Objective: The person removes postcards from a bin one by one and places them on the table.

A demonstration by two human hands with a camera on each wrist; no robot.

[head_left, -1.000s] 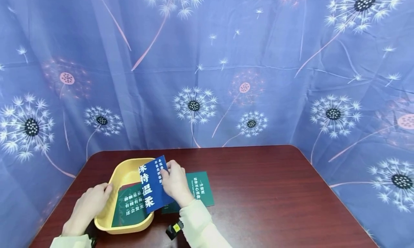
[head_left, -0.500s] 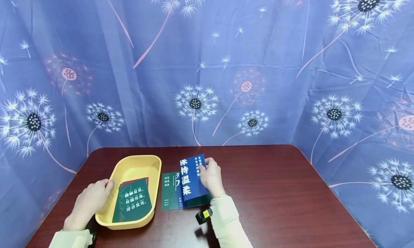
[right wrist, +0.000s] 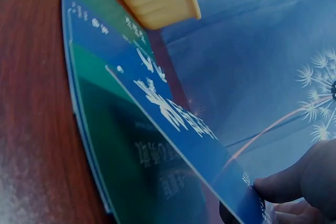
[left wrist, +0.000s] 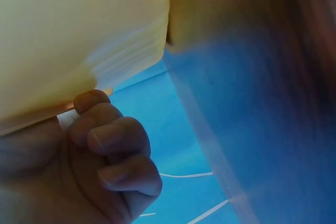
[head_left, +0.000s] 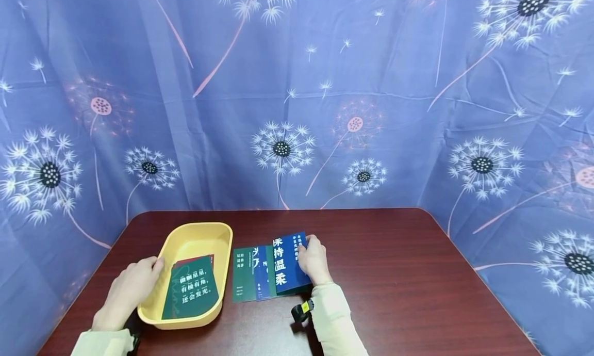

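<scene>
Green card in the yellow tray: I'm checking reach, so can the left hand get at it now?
Likely yes, once the left hand releases the yellow tray: nothing covers the green card, and the tray is open above.

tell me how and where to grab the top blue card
Probably pinch the top blue card front to back at its right edge, from the right: it is thin, looks raised off the green card below, and the right hand holds it there.

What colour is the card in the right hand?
Dark blue card with white lettering; clearest in the head view.
</scene>
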